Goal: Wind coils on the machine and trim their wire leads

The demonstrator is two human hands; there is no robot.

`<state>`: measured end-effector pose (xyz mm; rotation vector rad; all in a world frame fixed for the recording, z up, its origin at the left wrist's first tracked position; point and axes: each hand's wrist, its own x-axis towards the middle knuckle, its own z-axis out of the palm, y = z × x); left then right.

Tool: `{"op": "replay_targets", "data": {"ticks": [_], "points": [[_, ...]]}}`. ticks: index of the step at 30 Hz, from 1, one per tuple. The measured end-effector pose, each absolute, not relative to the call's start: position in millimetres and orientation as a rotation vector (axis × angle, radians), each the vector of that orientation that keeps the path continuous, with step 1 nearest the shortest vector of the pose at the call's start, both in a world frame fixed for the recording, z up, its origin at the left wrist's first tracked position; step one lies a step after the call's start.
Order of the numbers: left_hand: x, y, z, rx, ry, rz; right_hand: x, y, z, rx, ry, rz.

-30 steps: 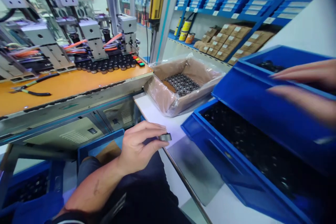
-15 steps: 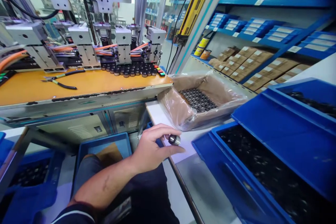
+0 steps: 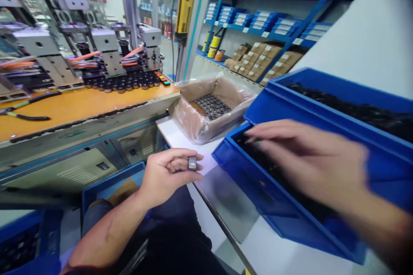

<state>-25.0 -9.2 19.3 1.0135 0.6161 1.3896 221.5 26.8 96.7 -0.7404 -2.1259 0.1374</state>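
Note:
My left hand (image 3: 167,174) is closed on a small metal cylinder part (image 3: 192,163), pinched between thumb and fingers above my lap, just left of the white table edge. My right hand (image 3: 300,159) is blurred by motion and reaches leftward over the lower blue bin (image 3: 238,172), which is full of small dark parts. Its fingers look stretched out, fingertips near the bin's far left corner. Whether it holds anything does not show. A second blue bin (image 3: 322,107) of dark parts is stacked behind and above.
A cardboard box (image 3: 193,122) lined with plastic holds several metal parts beside the bins. To the left an orange-topped machine bench (image 3: 80,105) carries fixtures, a row of black parts and pliers (image 3: 26,109). Blue shelving with boxes stands behind. More blue bins sit on the floor at left.
My right hand has come into view from the right and now reaches over the lower blue bin. My left hand has turned the metal part slightly and stays in place.

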Motion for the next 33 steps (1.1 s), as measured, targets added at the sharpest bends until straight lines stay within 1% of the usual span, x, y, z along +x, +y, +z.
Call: {"op": "replay_targets", "data": {"ticks": [4, 6, 10, 15, 21, 30, 33], "points": [[-16.6, -21.2, 22.6, 1.095, 0.607, 1.332, 181.8, 13.2, 63.5, -0.516, -2.179, 0.448], [-14.5, -24.6, 23.1, 1.117, 0.623, 1.33, 169.2, 9.7, 51.8, -0.447, -2.135, 0.479], [-11.0, -23.9, 20.4, 1.132, 0.661, 1.345, 170.1, 6.8, 43.5, -0.442, -2.122, 0.358], [-8.9, -20.7, 16.4, 1.124, 0.674, 1.336, 181.1, 7.6, 44.8, -0.351, -2.189, 0.34], [-11.4, -19.7, 19.9, 1.125, 0.697, 1.336, 181.4, 11.4, 41.8, -0.331, -2.226, 0.102], [-15.9, -21.8, 18.9, 1.096, 0.744, 1.281, 178.7, 9.1, 43.8, -0.333, -2.248, 0.016], [-7.7, -24.0, 17.0, 1.037, 0.77, 1.326, 177.1, 10.1, 42.9, -0.302, -2.234, -0.02]]}}
